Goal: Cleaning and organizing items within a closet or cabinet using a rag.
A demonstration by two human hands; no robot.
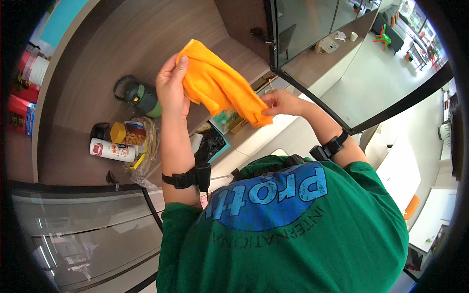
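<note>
An orange cloth (216, 80) hangs stretched between my two hands in front of a wooden cabinet. My left hand (172, 84) pinches its upper left end, thumb on top. At the lower right end, my right hand (280, 102) grips the other corner between thumb and fingers. Just left of my left wrist, a dark green bottle with a carrying loop (141, 97) is on the cabinet shelf. Below it are a white bottle with a red button (113, 150) and a clear jar with a yellow lid (126, 133).
Glass doors with black frames stand open at the right (311, 99) and lower left (80, 227). Red packages (22, 106) fill a compartment at far left. Beneath the cloth lies a black plastic bag (210, 141). A white table (399, 172) is to the right.
</note>
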